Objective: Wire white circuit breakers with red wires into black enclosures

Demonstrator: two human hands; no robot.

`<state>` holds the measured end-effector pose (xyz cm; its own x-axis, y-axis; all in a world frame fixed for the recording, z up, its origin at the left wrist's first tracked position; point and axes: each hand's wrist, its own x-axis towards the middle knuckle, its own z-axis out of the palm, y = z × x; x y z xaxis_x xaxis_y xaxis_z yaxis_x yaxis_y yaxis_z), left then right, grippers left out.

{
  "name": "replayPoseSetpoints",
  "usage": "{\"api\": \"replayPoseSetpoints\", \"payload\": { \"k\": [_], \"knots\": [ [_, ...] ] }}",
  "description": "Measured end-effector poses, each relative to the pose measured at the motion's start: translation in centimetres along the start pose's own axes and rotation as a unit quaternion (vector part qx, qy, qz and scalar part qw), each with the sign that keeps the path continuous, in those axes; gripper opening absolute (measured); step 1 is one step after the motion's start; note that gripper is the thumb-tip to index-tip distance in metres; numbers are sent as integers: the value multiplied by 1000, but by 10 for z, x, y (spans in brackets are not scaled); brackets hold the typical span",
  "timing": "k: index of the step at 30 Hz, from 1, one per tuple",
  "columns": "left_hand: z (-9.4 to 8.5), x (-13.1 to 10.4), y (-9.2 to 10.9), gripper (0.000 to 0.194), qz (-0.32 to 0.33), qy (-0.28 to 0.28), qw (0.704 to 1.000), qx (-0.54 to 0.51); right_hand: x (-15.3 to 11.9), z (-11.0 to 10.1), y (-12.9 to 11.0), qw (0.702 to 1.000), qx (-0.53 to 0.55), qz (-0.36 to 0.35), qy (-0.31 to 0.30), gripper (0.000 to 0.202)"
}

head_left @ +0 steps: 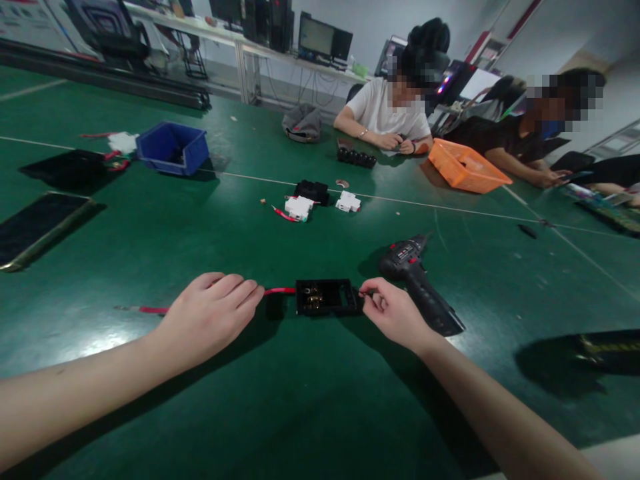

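Observation:
A small open black plastic case (pixel 330 311) lies on the green table between my hands, with brass-coloured terminals (pixel 314 298) inside its left half. From its left end runs a red wire (pixel 280 291). My left hand (pixel 215 307) is closed over this wire, whose bare-looking end sticks out beyond the wrist side. At the case's right end, my right hand (pixel 393 310) pinches with thumb and forefinger; the exact spot it grips is partly hidden by the fingers. A black cordless screwdriver (pixel 420 287) lies just behind and right of that hand.
White breaker-like modules (pixel 299 208) lie ahead, one with a red wire. A blue bin (pixel 173 150) and a phone-like slab (pixel 43 223) are left. An orange basket (pixel 465 167) stands back right. Two people (pixel 393 110) sit across the table. A dark object (pixel 613 352) lies right.

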<state>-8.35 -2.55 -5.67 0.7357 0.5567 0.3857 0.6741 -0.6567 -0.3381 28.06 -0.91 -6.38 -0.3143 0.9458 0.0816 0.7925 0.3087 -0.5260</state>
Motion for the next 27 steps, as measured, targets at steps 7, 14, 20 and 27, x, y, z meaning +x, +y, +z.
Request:
{"api": "replayPoseSetpoints", "payload": {
  "k": [7,14,20,27],
  "knots": [
    [-1,1,0,22,0,0,1000,-6,0,-3,-1,999,44,5,2,16],
    [0,-1,0,21,0,-3,1000,-7,1,-3,-3,1000,-4,8,-10,20],
    [-1,0,0,21,-2,-2,1000,-5,1,-4,-6,1000,-5,12,-18,18],
    [0,0,0,22,-2,2,1000,-4,1,-4,-8,999,1,15,-31,15]
  ]
}}
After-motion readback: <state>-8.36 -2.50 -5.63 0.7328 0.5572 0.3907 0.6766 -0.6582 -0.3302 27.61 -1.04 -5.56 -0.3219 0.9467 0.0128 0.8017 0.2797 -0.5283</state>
